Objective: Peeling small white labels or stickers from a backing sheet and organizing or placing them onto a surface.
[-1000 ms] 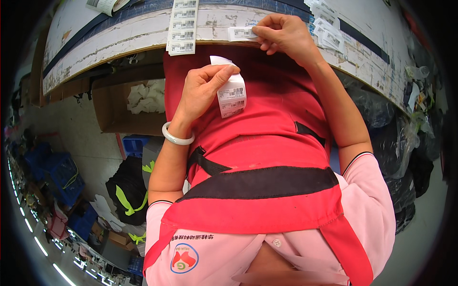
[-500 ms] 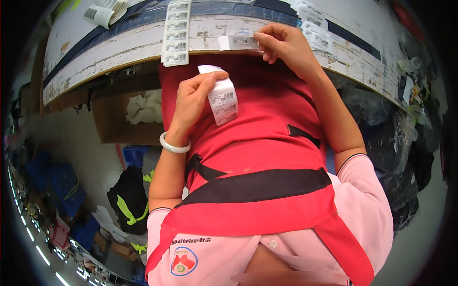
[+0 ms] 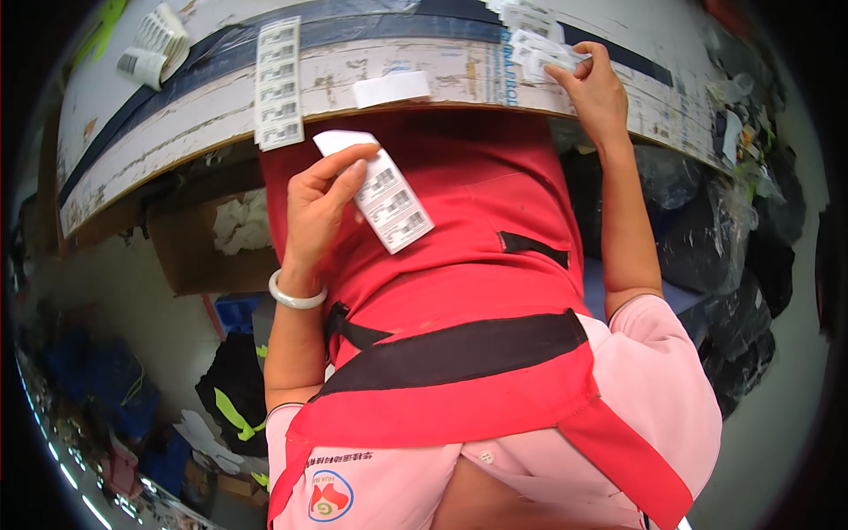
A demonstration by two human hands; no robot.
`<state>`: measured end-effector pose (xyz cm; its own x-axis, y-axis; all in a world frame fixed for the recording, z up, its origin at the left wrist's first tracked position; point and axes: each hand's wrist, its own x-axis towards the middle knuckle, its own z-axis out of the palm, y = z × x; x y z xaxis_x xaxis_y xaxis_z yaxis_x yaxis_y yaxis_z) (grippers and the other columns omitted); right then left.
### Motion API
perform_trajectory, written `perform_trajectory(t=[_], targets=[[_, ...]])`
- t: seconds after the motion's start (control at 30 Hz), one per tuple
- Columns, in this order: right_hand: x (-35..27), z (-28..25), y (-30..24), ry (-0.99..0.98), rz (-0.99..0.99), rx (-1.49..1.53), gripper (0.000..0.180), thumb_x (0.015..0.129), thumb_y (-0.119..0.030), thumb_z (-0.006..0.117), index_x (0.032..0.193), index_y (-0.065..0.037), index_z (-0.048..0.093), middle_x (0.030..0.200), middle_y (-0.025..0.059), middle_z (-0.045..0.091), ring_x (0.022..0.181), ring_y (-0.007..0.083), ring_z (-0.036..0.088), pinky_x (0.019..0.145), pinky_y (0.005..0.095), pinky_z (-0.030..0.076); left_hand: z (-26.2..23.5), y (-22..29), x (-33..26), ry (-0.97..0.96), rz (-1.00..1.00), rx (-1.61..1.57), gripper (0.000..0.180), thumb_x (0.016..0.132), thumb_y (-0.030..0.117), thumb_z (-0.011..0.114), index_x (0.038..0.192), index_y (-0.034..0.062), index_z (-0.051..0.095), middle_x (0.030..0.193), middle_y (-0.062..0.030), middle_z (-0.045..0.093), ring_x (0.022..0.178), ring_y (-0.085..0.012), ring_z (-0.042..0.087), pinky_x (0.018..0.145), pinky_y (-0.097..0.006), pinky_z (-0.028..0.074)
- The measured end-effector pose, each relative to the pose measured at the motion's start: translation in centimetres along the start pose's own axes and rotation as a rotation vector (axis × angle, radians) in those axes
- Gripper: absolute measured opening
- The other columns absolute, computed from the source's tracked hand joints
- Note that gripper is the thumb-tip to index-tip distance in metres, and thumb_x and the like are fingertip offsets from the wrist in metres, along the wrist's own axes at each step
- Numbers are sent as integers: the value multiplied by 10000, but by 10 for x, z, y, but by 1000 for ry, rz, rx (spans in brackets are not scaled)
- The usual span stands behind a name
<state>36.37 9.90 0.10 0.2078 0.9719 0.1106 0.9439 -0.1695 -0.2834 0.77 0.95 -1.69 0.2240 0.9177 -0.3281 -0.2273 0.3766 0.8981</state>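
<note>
My left hand is closed on a short strip of white barcode labels, pinched near its top end between thumb and fingers. The strip hangs tilted in front of my red apron, printed side up. My right hand reaches to the table's right side, thumb and forefinger closed on a small white label. That label is at a loose pile of printed labels and partly hidden by the fingers. Between my hands a blank white paper strip lies at the table's near edge.
A long strip of barcode labels overhangs the edge of the worn white table. A curled label roll sits at the far left. Below the table are a cardboard box with crumpled paper and, at right, dark plastic bags.
My right hand has moved right from the paper strip to the label pile, and the printed piece on that strip is gone. My left hand still holds its labels, now turned flatter.
</note>
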Motion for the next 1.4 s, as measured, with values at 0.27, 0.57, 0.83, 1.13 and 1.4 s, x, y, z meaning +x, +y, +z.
perform_trajectory(t=[0.27, 0.57, 0.83, 1.13, 1.4], targets=[[-81, 11, -128, -1200, -25, 1019, 206, 881, -186, 674, 898, 19, 674, 750, 40, 635, 608, 66, 551, 551, 218, 454, 5, -2, 4, 38, 141, -11, 236, 917, 124, 633, 1101, -21, 663, 884, -46, 682, 692, -63, 598, 586, -192, 483], [-89, 31, -139, -888, -54, 1155, 145, 892, -128, 657, 923, 13, 652, 789, 31, 639, 690, 71, 584, 630, 209, 490, -8, 2, -3, -71, 18, 87, 256, 849, 60, 704, 1081, -43, 667, 893, -64, 689, 767, -79, 614, 674, -211, 514], [-61, 26, -138, -749, -120, 1062, 118, 897, -123, 649, 945, -17, 663, 781, -3, 625, 655, 48, 569, 586, 189, 483, -25, -11, 1, -194, -57, -41, 378, 955, 310, 584, 994, -52, 686, 855, -86, 686, 743, -101, 629, 642, -213, 498], [-9, 35, -130, -724, -74, 921, 203, 900, -198, 647, 960, -5, 667, 764, 19, 644, 655, 64, 602, 586, 206, 527, -21, -8, 7, -40, 100, 157, 460, 974, 383, 530, 930, -38, 712, 865, -74, 694, 792, -99, 599, 714, -232, 462], [-5, 40, -135, -731, -87, 837, 231, 888, -224, 656, 953, -3, 669, 755, 18, 642, 656, 63, 605, 586, 201, 528, -21, -11, 7, -45, 80, 161, 425, 966, 364, 554, 941, -29, 714, 852, -52, 687, 760, -82, 578, 675, -214, 447]])
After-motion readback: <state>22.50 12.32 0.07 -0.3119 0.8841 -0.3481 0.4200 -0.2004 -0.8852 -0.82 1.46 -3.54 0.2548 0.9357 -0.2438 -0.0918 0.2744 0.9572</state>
